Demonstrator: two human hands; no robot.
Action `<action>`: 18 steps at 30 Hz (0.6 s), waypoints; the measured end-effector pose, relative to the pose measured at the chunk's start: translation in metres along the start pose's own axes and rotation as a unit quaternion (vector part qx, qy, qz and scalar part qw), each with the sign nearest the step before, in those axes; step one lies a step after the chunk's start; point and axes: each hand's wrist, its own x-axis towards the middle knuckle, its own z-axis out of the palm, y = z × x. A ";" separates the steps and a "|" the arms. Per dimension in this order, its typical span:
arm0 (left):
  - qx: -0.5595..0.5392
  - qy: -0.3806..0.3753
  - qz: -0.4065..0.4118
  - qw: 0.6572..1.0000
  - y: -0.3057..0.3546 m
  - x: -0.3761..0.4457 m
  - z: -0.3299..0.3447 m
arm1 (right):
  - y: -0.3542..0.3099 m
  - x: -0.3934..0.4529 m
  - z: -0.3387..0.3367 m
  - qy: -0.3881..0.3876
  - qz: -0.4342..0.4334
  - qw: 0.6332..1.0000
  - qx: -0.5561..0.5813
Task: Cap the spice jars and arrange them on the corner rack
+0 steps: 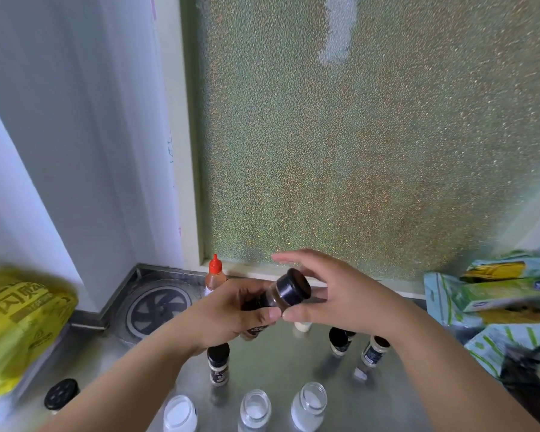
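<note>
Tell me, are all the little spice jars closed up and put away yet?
Not yet. A few already wear black caps, like the capped jar on the counter. The left hand grips a brown spice jar while the right hand is at its black cap. Three open jars of white powder in front need lids. No rack shows, so arranging looks undone.
</note>
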 end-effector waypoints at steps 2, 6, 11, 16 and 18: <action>0.060 0.023 0.002 0.998 0.000 0.001 0.000 | -0.001 0.000 0.002 0.031 0.062 0.996 -0.059; 0.154 0.072 0.017 0.985 0.001 -0.001 -0.002 | 0.000 0.002 0.009 0.056 0.043 0.995 -0.065; 0.240 0.089 0.044 0.966 0.002 -0.004 0.000 | 0.002 0.001 0.008 0.040 0.059 0.995 -0.064; 0.331 0.146 0.092 0.928 0.007 -0.004 0.007 | -0.001 0.007 0.018 0.057 0.146 0.987 -0.029; 0.339 0.148 0.088 0.925 0.007 -0.004 0.006 | -0.004 0.008 0.021 0.047 0.182 0.982 0.003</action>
